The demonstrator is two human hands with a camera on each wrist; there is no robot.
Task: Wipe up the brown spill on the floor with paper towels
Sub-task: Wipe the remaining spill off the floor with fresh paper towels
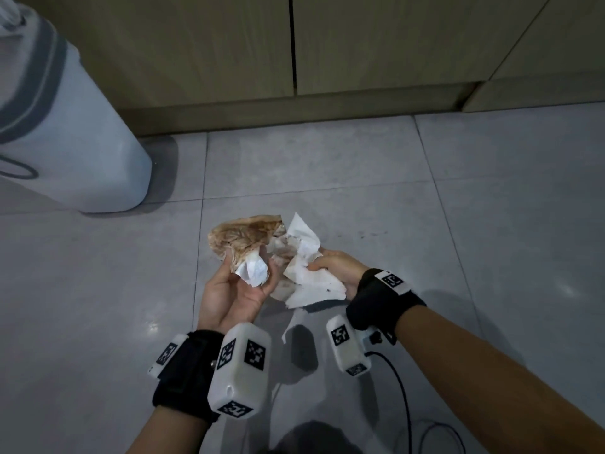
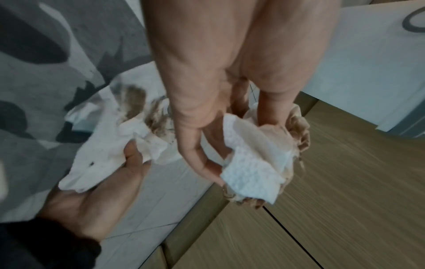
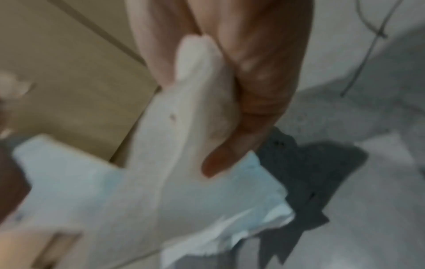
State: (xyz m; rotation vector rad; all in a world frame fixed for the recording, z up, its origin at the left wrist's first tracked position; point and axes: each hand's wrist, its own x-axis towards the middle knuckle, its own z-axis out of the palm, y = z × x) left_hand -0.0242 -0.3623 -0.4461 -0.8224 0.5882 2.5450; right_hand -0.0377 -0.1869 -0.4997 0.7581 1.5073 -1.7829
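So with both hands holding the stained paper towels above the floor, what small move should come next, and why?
Probably press the paper towels into one wad. The left hand and right hand each grip part of the stained, loose paper, and faint brown specks remain on the floor tile for another wipe.

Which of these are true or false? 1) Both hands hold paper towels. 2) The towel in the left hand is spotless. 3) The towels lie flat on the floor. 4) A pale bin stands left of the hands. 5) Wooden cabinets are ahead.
1) True: the left hand and the right hand each grip paper towels.
2) False: the towel part in that hand is soaked brown.
3) False: they are held up above the floor.
4) True: the bin stands there.
5) True: the cabinets are ahead.
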